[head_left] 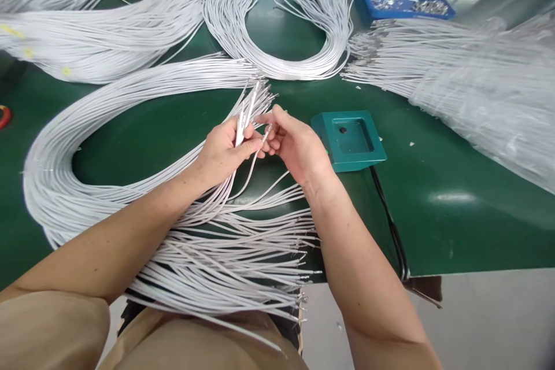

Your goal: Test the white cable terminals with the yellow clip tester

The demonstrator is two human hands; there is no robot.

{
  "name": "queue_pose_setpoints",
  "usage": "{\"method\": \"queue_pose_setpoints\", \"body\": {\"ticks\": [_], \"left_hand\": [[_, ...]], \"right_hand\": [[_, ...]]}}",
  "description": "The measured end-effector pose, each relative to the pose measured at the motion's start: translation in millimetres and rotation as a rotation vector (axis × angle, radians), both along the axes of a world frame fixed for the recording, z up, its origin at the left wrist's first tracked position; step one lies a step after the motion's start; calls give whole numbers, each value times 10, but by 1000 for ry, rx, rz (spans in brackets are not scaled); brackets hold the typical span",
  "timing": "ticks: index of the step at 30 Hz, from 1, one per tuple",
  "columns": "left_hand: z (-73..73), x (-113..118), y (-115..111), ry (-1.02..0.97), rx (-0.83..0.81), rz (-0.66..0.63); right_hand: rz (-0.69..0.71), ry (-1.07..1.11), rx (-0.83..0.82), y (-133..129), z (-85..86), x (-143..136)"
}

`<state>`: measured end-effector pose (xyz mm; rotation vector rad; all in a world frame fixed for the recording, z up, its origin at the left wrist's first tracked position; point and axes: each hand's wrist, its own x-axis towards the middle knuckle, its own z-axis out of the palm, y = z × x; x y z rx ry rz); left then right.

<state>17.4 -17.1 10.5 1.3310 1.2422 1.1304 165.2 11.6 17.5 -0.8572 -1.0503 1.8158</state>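
My left hand (232, 147) is closed around several white wires (240, 127), their ends standing up past the fingers. One single white wire (252, 167) curves up to its tip between my two hands. At that tip my right hand (292, 139) has its fingers curled in a pinch; what lies inside the pinch is partly hidden. Under my forearms a large looped bundle of white wires (47, 167) bends round on the left. Many loose wire ends (299, 243) with small metal tips fan out towards the table's front edge.
A green box-shaped device (377, 156) with a black cable (390, 219) stands right of my hands. Further white wire bundles (299, 66) lie behind, and one (489, 104) at right under clear plastic. A blue tray (407, 11) holds small metal pieces. An orange ring-shaped handle (4, 117) shows far left.
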Motion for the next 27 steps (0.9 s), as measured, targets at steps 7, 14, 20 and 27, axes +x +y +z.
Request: {"method": "queue_pose_setpoints", "body": {"ticks": [7, 14, 20, 27], "left_hand": [[-6, -16, 4, 67, 41, 21], [1, -14, 0, 31, 34, 112], [-18, -22, 12, -26, 56, 79], [2, -46, -3, 24, 36, 12]], "right_hand": [[56, -25, -52, 32, -27, 6], [8, 7, -85, 46, -30, 49], [-145, -194, 61, -4, 53, 21], [-112, -271, -9, -20, 95, 38]]}}
